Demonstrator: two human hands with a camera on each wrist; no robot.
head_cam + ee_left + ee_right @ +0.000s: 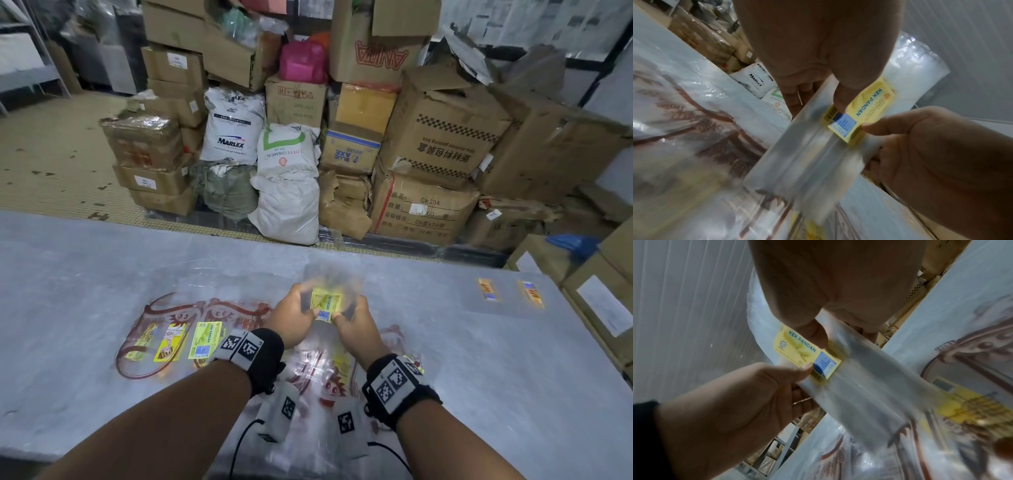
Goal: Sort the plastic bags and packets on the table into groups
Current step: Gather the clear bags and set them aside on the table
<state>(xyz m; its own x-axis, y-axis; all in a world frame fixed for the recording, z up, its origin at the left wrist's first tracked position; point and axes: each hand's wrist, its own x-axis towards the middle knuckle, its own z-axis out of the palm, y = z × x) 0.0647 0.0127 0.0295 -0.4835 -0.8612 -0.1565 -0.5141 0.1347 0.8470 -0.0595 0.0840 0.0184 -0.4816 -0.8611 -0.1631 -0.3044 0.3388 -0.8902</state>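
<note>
Both hands hold up one clear plastic bag with a yellow "KEK PANDAN" label over the middle of the table. My left hand pinches the label's left side, thumb on top. Pinching the right side is my right hand, its thumb pressed on the label. The bag is motion-blurred. To the left lie red-printed bags with yellow labels and another Kek Pandan bag. A pile of printed bags lies under my wrists.
The grey table spreads wide to the left. Two clear bags with orange labels lie at the far right. Cardboard boxes stand off the right edge. Stacked boxes and sacks stand on the floor beyond the far edge.
</note>
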